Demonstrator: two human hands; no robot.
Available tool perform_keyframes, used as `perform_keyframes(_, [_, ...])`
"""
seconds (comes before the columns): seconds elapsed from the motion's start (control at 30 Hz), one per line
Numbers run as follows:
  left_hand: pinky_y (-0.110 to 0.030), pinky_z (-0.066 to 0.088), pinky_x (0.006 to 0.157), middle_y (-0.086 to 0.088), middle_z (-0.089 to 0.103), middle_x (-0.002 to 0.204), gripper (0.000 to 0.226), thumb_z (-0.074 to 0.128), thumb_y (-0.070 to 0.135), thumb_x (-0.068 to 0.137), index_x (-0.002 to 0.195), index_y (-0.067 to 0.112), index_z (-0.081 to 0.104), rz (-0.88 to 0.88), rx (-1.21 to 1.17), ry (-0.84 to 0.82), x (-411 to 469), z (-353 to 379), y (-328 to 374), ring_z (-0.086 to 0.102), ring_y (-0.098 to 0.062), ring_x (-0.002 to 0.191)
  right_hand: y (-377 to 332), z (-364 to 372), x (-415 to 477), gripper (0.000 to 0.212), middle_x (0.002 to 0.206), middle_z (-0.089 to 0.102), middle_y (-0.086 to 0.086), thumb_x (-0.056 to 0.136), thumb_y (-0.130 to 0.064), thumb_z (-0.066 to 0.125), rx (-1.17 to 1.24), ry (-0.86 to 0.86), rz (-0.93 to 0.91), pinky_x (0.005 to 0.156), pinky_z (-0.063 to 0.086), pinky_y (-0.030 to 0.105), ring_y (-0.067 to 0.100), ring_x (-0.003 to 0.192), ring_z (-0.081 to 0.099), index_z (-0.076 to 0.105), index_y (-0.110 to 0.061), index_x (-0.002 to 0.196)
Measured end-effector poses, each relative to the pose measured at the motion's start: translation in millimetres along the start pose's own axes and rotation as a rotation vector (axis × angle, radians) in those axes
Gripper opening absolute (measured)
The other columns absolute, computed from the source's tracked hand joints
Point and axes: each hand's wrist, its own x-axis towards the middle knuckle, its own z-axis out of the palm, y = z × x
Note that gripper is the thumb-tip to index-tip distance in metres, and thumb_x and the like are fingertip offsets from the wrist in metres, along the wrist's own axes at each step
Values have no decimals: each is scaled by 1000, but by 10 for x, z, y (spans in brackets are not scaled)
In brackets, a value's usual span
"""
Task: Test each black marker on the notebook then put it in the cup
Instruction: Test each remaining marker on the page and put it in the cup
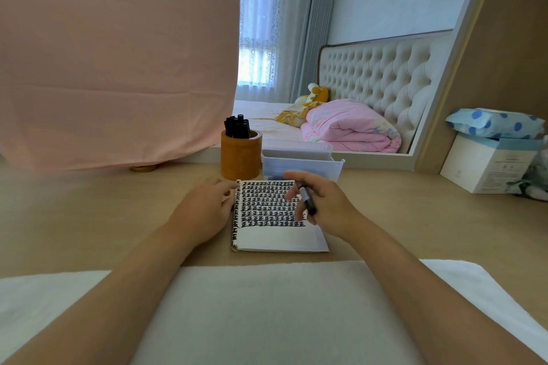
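A spiral notebook (pixel 275 235) lies open on the wooden desk, its page filled with rows of black marks down to a white strip at the bottom. My right hand (pixel 323 204) hovers over the page's right side and holds a black marker (pixel 307 201) between its fingers. My left hand (pixel 204 204) rests flat on the desk, fingertips touching the notebook's left edge. Behind the notebook stands a brown cup (pixel 240 157) with several black markers (pixel 237 126) upright in it.
A clear plastic box (pixel 302 161) stands right behind the notebook, beside the cup. A white carton (pixel 486 166) with a blue dotted pack on top sits at the far right. A pink cloth (pixel 118 53) hangs at the left. A mirror behind reflects a bed.
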Motion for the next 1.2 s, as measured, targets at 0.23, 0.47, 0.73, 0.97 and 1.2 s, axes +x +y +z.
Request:
perform_keyframes(0.23, [-33,41,95,0,55,111,25,58,30,95,118,25,66,-122,73,-132,44,24,-188,44,-19,111,14,-42,9,42,91,53,10,103,2,29,-103,24,-22,46,43,26,18,55,54,67,-16,107])
perform_keyframes(0.47, [-31,47,80,16,64,96,18,62,23,93,106,34,65,10,-89,105,5,-86,-44,54,-7,88,56,11,-16,30,104,62,-15,95,-20,64,-679,54,-124,76,49,23,5,82,56,58,-38,118])
perform_keyframes(0.73, [-25,44,80,11,64,98,24,62,21,94,117,27,67,166,-202,77,-68,-65,171,53,-6,89,67,7,-28,24,114,69,-12,92,-23,68,-791,134,-244,85,51,25,5,96,57,68,-32,114])
perform_keyframes(0.97, [-33,48,81,12,63,97,23,62,23,94,115,29,68,184,-218,27,-69,-64,170,53,-7,89,68,36,-25,23,113,69,-12,92,-22,68,-808,102,-284,82,47,18,5,96,58,68,-31,113])
perform_keyframes(1.2, [-33,46,73,13,61,85,15,54,25,99,104,30,67,213,-253,-46,-97,-65,269,53,-6,82,48,85,-34,26,103,63,-18,89,-19,71,-758,54,-343,79,44,7,-1,91,57,68,-27,113])
